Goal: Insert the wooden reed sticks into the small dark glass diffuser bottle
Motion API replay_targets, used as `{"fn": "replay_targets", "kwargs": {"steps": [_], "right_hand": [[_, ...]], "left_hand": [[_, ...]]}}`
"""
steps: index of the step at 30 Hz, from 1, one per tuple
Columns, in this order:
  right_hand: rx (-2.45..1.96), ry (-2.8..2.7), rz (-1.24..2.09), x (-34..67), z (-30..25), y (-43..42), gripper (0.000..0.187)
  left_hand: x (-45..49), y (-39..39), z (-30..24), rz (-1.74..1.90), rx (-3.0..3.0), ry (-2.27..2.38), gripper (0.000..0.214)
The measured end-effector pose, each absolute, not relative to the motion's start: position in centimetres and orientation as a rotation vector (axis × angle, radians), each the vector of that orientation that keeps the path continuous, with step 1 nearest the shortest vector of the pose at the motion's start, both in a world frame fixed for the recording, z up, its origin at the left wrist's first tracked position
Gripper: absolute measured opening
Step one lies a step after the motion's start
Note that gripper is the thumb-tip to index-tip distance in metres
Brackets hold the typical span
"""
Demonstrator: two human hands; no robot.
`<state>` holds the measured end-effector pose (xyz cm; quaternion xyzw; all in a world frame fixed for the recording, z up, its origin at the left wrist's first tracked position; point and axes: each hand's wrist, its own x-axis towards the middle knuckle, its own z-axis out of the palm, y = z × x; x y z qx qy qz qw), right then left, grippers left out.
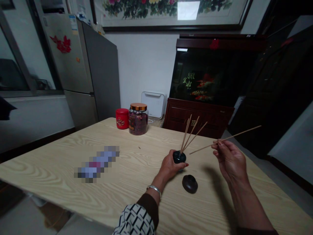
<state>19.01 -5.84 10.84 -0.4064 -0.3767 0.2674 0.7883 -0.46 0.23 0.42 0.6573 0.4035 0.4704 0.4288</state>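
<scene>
My left hand is wrapped round a small dark glass bottle standing on the table. Several thin reed sticks rise from its mouth and fan out. Pinched between the fingers of my right hand is a single reed stick, held aslant above the table. Its lower tip is to the right of the bottle, apart from it. A round dark brown lid lies on the table in front of the bottle, between my two hands.
A red canister and a jar with a copper-coloured lid stand at the table's far edge. A blurred-out long object lies on the left of the wooden table. Behind are a fridge and a fish tank.
</scene>
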Motion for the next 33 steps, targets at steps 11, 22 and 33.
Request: {"fn": "replay_targets", "kwargs": {"steps": [11,22,33], "right_hand": [[-0.987,-1.096,0.357,16.4,10.5,-3.3,0.025],[-1.137,-1.361,0.482,14.7,8.7,-1.8,0.032],[-1.369,-1.464,0.410,13.8,6.1,-2.2,0.032]], "left_hand": [[-0.5,0.3,0.4,1.144,1.678,1.037,0.065],[-0.5,0.5,0.2,1.148,1.697,1.038,0.064],[-0.5,0.5,0.1,1.126,1.718,1.045,0.058]]}}
